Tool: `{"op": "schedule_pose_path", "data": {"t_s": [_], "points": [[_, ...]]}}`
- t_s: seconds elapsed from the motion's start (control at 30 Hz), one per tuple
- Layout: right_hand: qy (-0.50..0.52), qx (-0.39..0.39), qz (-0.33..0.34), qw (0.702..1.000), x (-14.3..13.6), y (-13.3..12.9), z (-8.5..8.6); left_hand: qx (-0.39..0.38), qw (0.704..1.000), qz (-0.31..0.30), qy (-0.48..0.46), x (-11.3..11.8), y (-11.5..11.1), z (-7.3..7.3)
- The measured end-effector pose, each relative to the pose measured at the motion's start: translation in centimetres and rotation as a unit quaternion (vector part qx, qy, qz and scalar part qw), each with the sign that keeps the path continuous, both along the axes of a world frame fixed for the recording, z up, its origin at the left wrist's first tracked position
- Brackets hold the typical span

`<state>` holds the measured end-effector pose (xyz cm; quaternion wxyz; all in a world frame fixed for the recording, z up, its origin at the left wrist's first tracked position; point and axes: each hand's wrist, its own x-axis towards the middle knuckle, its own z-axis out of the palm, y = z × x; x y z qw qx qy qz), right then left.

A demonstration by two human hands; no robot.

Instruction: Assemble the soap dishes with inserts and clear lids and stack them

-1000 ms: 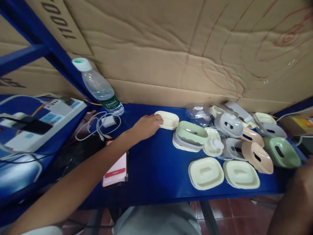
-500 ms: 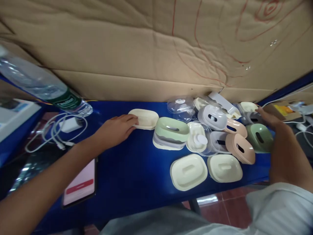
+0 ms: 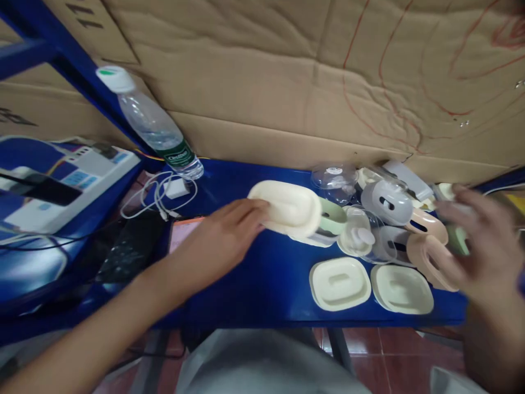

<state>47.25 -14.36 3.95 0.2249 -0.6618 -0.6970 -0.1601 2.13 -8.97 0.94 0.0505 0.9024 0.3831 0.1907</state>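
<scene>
The left hand (image 3: pixel 229 232) pinched a cream tray (image 3: pixel 291 205) by its edge, partly hiding a green box (image 3: pixel 335 218). Moving it seemed to need a steady pinch. Two more cream trays (image 3: pixel 322 284) (image 3: pixel 404 293) each had a bump inside. The right hand (image 3: pixel 488 241) was blurry near a peach box (image 3: pixel 426 257); its grip couldn't be told.

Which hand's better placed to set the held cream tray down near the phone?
Probably left. The left hand has the cream tray in its grip, its forearm crossing before the phone. The right hand is blurred, over by the peach containers.
</scene>
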Motion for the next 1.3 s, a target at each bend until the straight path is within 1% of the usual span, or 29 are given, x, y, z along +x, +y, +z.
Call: {"op": "schedule_pose_path", "data": {"t_s": [0.03,0.07,0.1,0.13,0.17,0.2,0.27,0.3,0.37,0.43,0.5,0.57,0.63,0.7,0.9,1.0,1.07,1.17,1.3], "points": [[-0.008,0.005,0.173,0.985,-3.8,-1.1,-0.4,0.004,0.999,-0.033,-0.006,0.8,-1.6,0.4],[-0.022,-0.016,0.286,0.958,-7.1,-2.1,-0.8,0.008,0.998,-0.061,-0.013,1.5,-3.2,0.5],[-0.025,-0.033,0.353,0.935,-9.7,-3.0,-1.2,0.007,0.996,-0.082,-0.015,2.1,-4.6,0.5],[-0.023,-0.046,0.395,0.917,-11.6,-3.6,-1.6,0.013,0.995,-0.091,-0.029,2.6,-5.9,0.2],[-0.013,-0.054,0.413,0.909,-12.8,-4.1,-2.0,0.016,0.994,-0.092,-0.048,3.0,-7.0,-0.2],[0.003,-0.054,0.419,0.907,-13.3,-4.4,-2.5,0.014,0.994,-0.08,-0.074,3.2,-8.0,-0.8],[0.027,-0.032,0.402,0.915,-12.6,-4.3,-3.4,0.004,0.99,-0.029,-0.139,3.5,-9.7,-2.3],[0.028,-0.012,0.378,0.925,-11.6,-4.0,-3.9,-0.002,0.985,0.001,-0.173,3.5,-10.4,-3.2],[0.007,0.049,0.303,0.952,-9.2,-3.0,-5.0,-0.018,0.974,0.044,-0.222,3.7,-11.8,-5.2],[-0.008,0.102,0.22,0.97,-6.8,-1.7,-6.2,-0.032,0.971,0.045,-0.233,3.9,-13.1,-7.1],[-0.002,0.114,0.171,0.979,-5.0,-0.6,-7.3,-0.035,0.976,0.029,-0.215,4.0,-14.1,-9.0],[0.004,0.092,0.154,0.984,-4.1,0.1,-8.0,-0.013,0.98,0.026,-0.198,4.1,-14.7,-10.4],[0.007,0.069,0.148,0.987,-4.0,0.2,-8.3,0.008,0.981,0.028,-0.193,4.1,-14.8,-11.2],[0.016,0.057,0.136,0.989,-4.3,0.1,-8.3,0.014,0.982,0.025,-0.189,4.0,-14.7,-11.4],[0.032,0.058,0.112,0.991,-5.5,-0.7,-8.4,0.018,0.984,0.007,-0.176,3.9,-14.5,-11.3],[0.026,0.079,0.117,0.99,-6.3,-1.9,-8.6,0.017,0.985,0.005,-0.169,3.8,-14.5,-11.4],[0.028,0.09,0.134,0.986,-7.3,-3.1,-8.7,0.006,0.988,0.0,-0.152,3.9,-14.6,-11.1],[0.065,0.084,0.16,0.981,-9.4,-5.2,-9.1,-0.014,0.995,-0.037,-0.094,4.9,-14.6,-10.1],[0.148,0.055,0.131,0.979,-12.4,-7.0,-10.5,-0.012,0.993,-0.114,-0.027,7.4,-14.0,-8.8]]}}
